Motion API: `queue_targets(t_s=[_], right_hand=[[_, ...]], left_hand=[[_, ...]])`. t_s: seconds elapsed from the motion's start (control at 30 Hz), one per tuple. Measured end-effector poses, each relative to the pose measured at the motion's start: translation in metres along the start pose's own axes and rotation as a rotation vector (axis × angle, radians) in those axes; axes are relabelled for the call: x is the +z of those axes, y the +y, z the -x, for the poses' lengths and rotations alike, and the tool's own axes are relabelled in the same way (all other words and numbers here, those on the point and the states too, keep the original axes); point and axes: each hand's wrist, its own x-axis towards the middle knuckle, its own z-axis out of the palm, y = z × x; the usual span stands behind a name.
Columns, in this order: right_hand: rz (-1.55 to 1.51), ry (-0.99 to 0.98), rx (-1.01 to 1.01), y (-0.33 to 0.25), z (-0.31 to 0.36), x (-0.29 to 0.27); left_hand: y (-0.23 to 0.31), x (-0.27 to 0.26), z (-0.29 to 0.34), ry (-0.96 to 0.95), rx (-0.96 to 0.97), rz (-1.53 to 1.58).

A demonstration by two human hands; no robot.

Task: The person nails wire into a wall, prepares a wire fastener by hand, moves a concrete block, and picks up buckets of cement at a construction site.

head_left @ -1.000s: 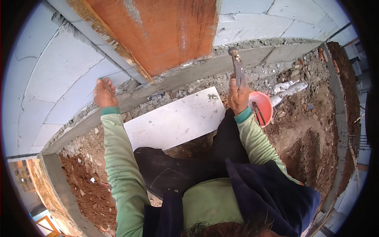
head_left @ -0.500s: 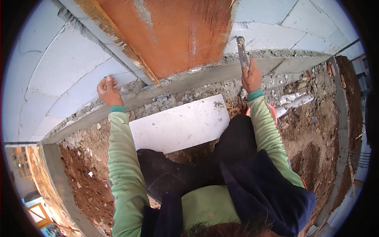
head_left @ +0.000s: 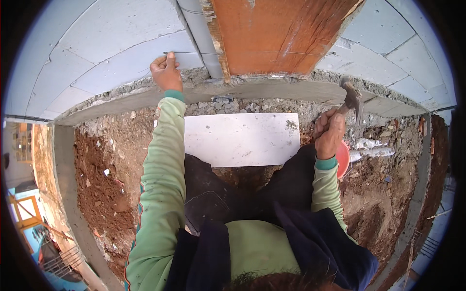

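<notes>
Hammer (head_left: 353, 99) in the right hand (head_left: 330, 133), left hand (head_left: 167, 70) at a thin line (head_left: 272, 52) by the wall

In the head view, the right hand is wrapped around the hammer's handle, the head slanting up and away in front of the concrete ledge (head_left: 291, 87). The left hand is raised to the pale block wall (head_left: 131, 29), fingers curled and thumb up, at the line's left end; whether they pinch it is too small to tell. From there the line crosses a grey pipe (head_left: 201, 36) and an orange-brown wooden panel (head_left: 272, 29) to the blocks on the right. A white rectangular board (head_left: 241, 139) lies before the knees, below the ledge. A pinkish-red bucket (head_left: 343, 160) stands partly hidden beside the right wrist, with white bundles (head_left: 371, 151) on the rubble just right of it.
</notes>
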Motion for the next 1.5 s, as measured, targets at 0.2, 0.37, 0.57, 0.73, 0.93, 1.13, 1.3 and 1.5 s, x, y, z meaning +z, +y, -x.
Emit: queue_targets(t_s=[0.2,0.37,0.57,0.73,0.93,1.13,1.3,1.5], right_hand=[[-0.062,0.066,0.166,0.046,0.031,-0.003],[0.101,0.023,0.184,0.075,0.008,-0.019],[0.090,-0.007,0.228,0.077,0.006,-0.028],[0.171,-0.043,0.246,0.076,0.007,-0.015],[0.358,-0.157,0.253,0.086,0.013,-0.017],[0.955,-0.460,-0.042,0.113,0.010,-0.027],[1.129,-0.657,0.069,0.102,0.023,0.004],[1.106,-0.729,0.121,0.108,0.030,0.009]], left_hand=[[-0.017,0.037,0.099,-0.274,0.365,-0.571],[-0.009,0.061,0.100,-0.185,0.487,-0.865],[-0.014,0.065,0.100,-0.193,0.456,-0.826],[0.005,0.045,0.102,-0.279,0.304,-0.760],[0.055,-0.023,0.170,-0.675,0.075,-0.655],[0.111,-0.125,0.237,-0.582,0.247,-0.315],[0.080,-0.233,0.213,0.066,-0.014,-0.306],[0.047,-0.265,0.172,0.052,-0.239,-0.356]])
